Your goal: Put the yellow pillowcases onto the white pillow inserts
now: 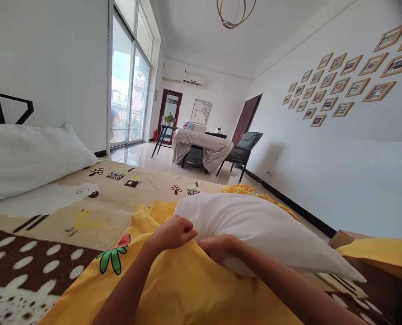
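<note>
Across the front of the bed spreads a yellow pillowcase with a printed green-and-red flower on its left part. A plump white pillow lies against its far edge, and the cloth hides the pillow's near left end. My left hand is closed in a fist on the pillowcase's edge, at the pillow's left end. Close by on the right, my right hand is closed on the same edge, its knuckles touching the pillow. The fingertips of both hands are hidden.
A second white pillow rests at the left on the patterned blanket. More yellow cloth lies crumpled behind the near pillow. At the right edge, yellow fabric drapes over a brown surface. A covered table and dark chair stand beyond.
</note>
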A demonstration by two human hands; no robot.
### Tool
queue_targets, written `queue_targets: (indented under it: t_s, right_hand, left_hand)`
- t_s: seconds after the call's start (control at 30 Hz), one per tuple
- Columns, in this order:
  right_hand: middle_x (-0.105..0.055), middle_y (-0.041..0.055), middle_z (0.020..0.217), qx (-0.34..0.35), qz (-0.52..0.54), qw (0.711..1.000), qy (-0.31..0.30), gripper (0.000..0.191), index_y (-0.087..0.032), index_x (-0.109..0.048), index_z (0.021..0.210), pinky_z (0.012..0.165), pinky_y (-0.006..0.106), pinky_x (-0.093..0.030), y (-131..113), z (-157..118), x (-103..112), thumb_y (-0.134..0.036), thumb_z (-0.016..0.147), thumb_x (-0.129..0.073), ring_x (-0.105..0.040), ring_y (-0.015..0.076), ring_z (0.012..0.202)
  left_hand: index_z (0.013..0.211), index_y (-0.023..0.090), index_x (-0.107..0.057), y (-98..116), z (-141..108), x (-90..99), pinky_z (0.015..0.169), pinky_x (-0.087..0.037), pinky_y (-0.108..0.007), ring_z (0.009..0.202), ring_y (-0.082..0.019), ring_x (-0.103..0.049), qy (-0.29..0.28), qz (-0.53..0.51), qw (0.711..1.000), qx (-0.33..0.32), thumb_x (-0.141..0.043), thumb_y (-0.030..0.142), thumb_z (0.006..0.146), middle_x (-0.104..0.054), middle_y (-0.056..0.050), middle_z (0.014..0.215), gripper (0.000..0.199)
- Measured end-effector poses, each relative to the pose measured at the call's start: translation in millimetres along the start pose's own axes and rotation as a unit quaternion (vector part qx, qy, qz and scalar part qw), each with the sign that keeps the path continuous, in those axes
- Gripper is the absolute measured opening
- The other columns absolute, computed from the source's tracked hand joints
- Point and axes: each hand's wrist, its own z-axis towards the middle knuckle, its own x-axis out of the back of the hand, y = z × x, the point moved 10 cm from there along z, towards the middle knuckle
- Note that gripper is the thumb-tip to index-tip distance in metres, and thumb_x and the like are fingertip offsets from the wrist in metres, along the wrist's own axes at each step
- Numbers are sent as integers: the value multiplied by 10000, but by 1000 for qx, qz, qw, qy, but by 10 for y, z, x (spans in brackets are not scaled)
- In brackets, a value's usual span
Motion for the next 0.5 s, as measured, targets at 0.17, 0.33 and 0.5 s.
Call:
queue_targets:
  t_s: [0.17, 0.33, 0.5]
  right_hand:
    - [-671, 3, 836, -24, -3, 1000, -2, 306, -123, -647, 840, 601, 184, -445, 6, -62, -243, 28, 610, -513, -555, 114, 707]
    - [-698, 15, 852, 16, 39, 994, -102, 257, -116, -695, 926, 663, 198, -460, -231, -167, 131, -129, 676, -639, -589, 131, 743]
    - [-642, 95, 1193, -60, -54, 979, 188, 422, -172, -625, 1203, 937, 326, -430, -5, -103, 1472, -333, 814, -588, -586, 216, 1083]
  left_hand:
    - [505, 151, -460, -257, 110, -123, 529, -232, -245, 532, -75, -302, -16, 3, 1000, 12, -408, 323, 853, -302, 45, 520, 391]
    - [782, 187, -664, -328, 95, -549, 624, -378, -233, 719, -147, -551, -98, 41, 994, 23, -484, 166, 721, -653, -14, 765, 191]
    - [809, 220, -686, -280, 43, -848, 650, -457, -271, 798, -216, -641, -178, 75, 981, 3, -514, 133, 655, -721, -41, 856, 247]
